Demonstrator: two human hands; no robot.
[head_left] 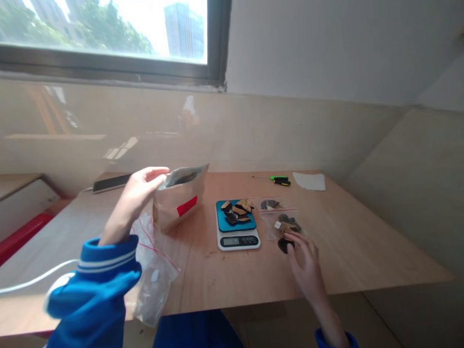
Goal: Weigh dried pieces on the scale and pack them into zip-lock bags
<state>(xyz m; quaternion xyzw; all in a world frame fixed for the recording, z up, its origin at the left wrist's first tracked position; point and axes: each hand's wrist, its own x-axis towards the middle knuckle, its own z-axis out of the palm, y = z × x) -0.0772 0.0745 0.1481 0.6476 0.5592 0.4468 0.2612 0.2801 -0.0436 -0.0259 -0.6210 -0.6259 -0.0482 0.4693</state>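
While the left hand (141, 190) pinched the paper bag (179, 198) by its open rim, light and floppy, the right hand (305, 257) lay loosely open, fingertips on a dark piece (284, 244) on the surface (352, 241). One scale (237, 225) and two small zip bags (281, 215) sat nearby.

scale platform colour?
Blue top on the scale, white base; dark and tan pieces lie on it. Head view.

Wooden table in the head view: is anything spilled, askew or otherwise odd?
Little stands out. A few small crumbs lie loose on the wooden table left of the white scale with a blue platform. The brown paper bag with a red label leans tilted, held at its open top by the left hand.
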